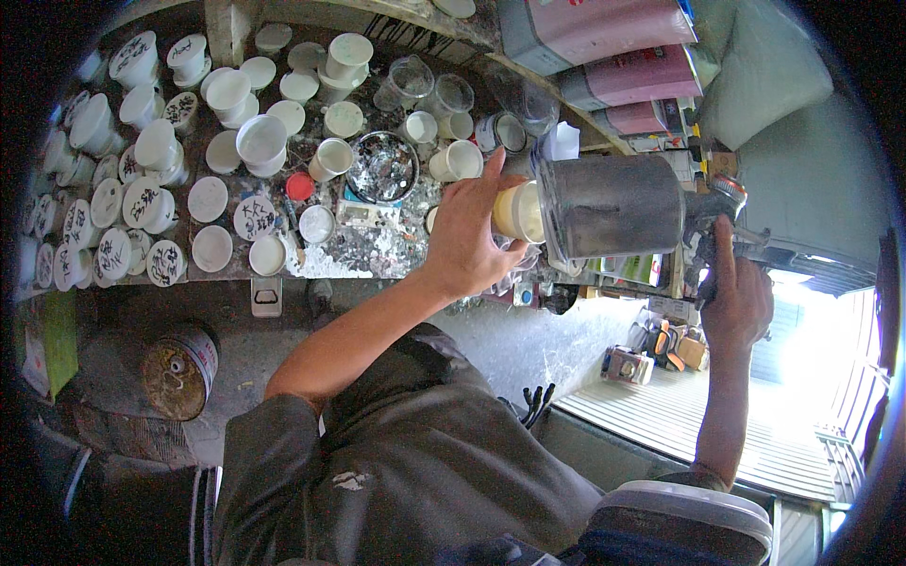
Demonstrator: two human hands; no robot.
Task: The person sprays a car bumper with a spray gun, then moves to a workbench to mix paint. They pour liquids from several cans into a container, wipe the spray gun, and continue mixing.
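My left hand (472,236) is wrapped round a small cream-coloured cup (517,213), with thumb and fingers on its sides. The cup is right at the wide rim of a dark grey, see-through paint pot (613,208); whether anything passes between them is hidden. The pot is joined to a spray gun (713,212) on its right. My right hand (736,297) is closed round the gun's handle, its index finger stretched along the gun body. Behind my left hand, several white cups (457,160) stand on the paint-stained bench.
Many lidded white tubs (260,141), some marked by hand, crowd the bench (321,259) at the left. A round black paint-crusted tray (382,167) lies among them. Pink and grey packs (604,80) are at the upper right. A metal drum (179,371) stands on the floor.
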